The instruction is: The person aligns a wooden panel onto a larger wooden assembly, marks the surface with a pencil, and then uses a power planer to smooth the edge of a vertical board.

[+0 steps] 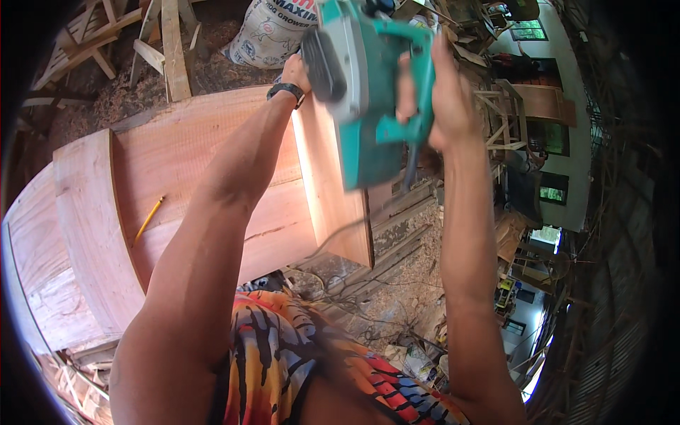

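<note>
My right hand (453, 106) is wrapped round the rear handle of a teal electric planer (372, 85), which is slightly blurred. The planer is held up over a pale upright board (329, 191) at the right end of a wide wooden panel (205, 142). My left hand (295, 73), with a dark band at its wrist, reaches to the far end of that board, beside the planer's black round part. The planer hides its fingers, so whether they grip the board or the tool does not show. A dark cord (343, 230) hangs below the planer.
A yellow pencil (149, 219) lies on the panel near a raised crosswise board (95, 227). Beyond are a printed white sack (265, 35) and wooden trestles (173, 57). Shavings and tangled cords (382, 312) cover the ground at right. Other people are in the background at right.
</note>
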Demonstrator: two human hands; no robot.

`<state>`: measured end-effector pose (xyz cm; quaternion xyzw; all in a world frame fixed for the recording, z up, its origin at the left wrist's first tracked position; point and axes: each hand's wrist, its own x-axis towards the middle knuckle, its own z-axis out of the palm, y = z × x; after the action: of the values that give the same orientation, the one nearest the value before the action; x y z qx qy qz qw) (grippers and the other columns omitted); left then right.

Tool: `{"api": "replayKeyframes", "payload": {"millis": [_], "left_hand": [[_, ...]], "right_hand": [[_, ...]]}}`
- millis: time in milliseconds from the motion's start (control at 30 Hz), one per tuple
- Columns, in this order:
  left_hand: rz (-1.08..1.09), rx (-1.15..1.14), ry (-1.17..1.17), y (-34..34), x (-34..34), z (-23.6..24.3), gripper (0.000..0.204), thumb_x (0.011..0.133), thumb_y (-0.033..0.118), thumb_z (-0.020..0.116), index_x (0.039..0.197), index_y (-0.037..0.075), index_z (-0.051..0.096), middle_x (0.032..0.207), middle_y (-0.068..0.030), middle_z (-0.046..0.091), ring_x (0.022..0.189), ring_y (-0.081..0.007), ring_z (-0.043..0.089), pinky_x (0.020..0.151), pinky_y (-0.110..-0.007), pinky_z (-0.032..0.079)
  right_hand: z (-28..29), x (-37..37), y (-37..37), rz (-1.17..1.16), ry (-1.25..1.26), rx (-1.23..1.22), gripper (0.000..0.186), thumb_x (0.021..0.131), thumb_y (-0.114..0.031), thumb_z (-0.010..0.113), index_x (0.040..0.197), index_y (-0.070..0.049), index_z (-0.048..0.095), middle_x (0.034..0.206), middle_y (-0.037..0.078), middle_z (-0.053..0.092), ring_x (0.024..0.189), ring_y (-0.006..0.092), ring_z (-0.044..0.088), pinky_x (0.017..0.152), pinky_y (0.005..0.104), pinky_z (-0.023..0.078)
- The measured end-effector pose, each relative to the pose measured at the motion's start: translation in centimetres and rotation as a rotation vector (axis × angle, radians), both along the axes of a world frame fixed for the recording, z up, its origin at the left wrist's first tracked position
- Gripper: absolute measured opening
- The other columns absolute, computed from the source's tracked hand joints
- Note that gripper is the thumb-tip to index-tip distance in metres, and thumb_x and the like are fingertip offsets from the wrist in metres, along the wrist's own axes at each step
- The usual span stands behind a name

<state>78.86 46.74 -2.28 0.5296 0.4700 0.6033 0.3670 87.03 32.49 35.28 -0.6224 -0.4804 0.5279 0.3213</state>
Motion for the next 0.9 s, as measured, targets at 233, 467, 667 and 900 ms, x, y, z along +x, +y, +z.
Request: {"api": "replayKeyframes", "payload": {"millis": [233,467,667,900], "left_hand": [[0.055,-0.054,0.381,-2.2,-0.8,4.0,0.028,0.098,0.021,0.042,0.107,0.003,0.062,0.101,-0.0344,0.064,0.099,-0.0519,0.06,0.087,-0.053,0.049],[0.132,0.012,0.36,-2.3,0.9,4.0,0.02,0.094,0.017,0.047,0.099,0.005,0.062,0.092,-0.0304,0.066,0.09,-0.0497,0.064,0.081,-0.055,0.051],[0.145,-0.007,0.379,-1.6,-0.4,2.7,0.02,0.092,0.02,0.051,0.096,0.004,0.062,0.095,-0.0304,0.067,0.092,-0.0504,0.064,0.082,-0.054,0.051],[0.132,0.159,0.268,-0.2,0.5,1.2,0.027,0.088,0.023,0.06,0.103,0.003,0.072,0.098,-0.0256,0.071,0.095,-0.047,0.066,0.083,-0.049,0.053]], "right_hand": [[0.5,6.0,-23.0,-0.107,0.059,-0.035,0.06,0.106,-0.057,0.041,0.111,0.001,0.055,0.062,0.006,0.057,0.047,0.0141,0.053,0.047,0.0303,0.047],[0.4,8.2,-32.7,-0.234,0.084,-0.118,0.076,0.096,-0.072,0.045,0.115,0.0,0.052,0.063,0.006,0.056,0.047,0.0157,0.053,0.047,0.0322,0.049],[-0.1,2.5,-17.2,-0.176,-0.012,-0.003,0.06,0.108,-0.057,0.03,0.103,-0.002,0.055,0.054,0.006,0.052,0.039,0.0144,0.048,0.041,0.0313,0.044],[-0.1,-0.8,3.6,-0.003,0.004,0.01,0.073,0.092,-0.081,0.04,0.087,-0.009,0.05,0.059,0.002,0.048,0.041,0.0139,0.047,0.041,0.033,0.044]]}}
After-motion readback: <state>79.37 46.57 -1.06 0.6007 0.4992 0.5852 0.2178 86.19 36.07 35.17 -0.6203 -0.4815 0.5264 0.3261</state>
